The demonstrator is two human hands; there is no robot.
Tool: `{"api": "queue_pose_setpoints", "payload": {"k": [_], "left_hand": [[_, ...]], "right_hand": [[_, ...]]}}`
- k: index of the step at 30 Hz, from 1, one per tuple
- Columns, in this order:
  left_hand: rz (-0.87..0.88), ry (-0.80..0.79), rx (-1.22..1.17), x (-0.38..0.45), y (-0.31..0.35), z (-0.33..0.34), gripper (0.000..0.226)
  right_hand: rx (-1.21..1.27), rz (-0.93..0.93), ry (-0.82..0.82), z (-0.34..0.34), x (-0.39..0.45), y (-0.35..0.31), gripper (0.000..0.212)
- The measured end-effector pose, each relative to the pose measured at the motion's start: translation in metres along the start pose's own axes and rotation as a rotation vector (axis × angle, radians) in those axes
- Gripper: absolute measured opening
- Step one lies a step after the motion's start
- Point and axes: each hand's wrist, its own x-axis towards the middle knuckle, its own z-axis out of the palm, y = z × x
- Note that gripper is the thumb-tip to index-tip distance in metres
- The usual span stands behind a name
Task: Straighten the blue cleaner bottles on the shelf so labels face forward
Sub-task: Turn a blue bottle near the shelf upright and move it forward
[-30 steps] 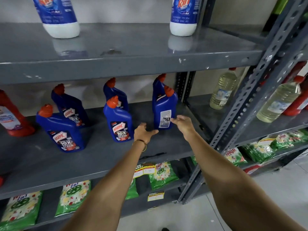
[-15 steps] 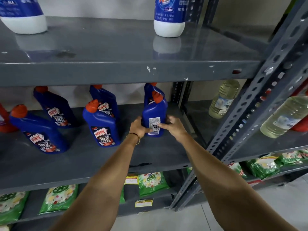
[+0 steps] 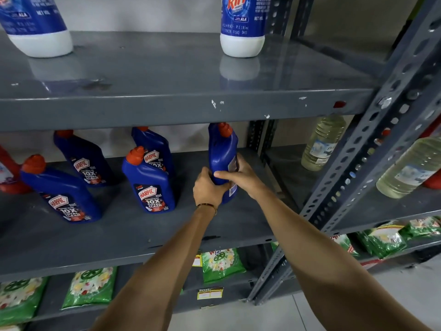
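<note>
On the grey middle shelf [image 3: 119, 240] stand several blue cleaner bottles with red caps. The rightmost blue bottle [image 3: 222, 151] is upright, its narrow side towards me and its back label turned right. My left hand [image 3: 208, 187] grips its lower left side and my right hand [image 3: 238, 174] wraps its right side over the label. A front-row bottle [image 3: 150, 187] and another at the left [image 3: 62, 194] show their labels forward. Two more bottles [image 3: 83, 158] [image 3: 155, 144] stand behind them, labels forward. Any bottle behind the held one is hidden.
Two white-and-blue detergent bottles [image 3: 242, 25] [image 3: 35, 25] stand on the top shelf. A red bottle [image 3: 7, 173] is at the far left. Pale oil bottles [image 3: 322, 142] fill the neighbouring rack. A perforated steel post [image 3: 372, 149] stands right of my hands. Green packets [image 3: 222, 263] lie below.
Both hands reached forward and closed around the rightmost blue bottle. The bottle has been turned, so its back label now faces right instead of towards me.
</note>
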Motion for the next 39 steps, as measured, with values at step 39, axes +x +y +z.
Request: {"api": "queue_pose_setpoints", "payload": {"k": [39], "left_hand": [[-0.26,-0.208,-0.108,0.005,-0.006,0.006,0.06]], "right_hand": [[0.462,0.055,0.001,-0.034,-0.01,0.024,0.043]]}}
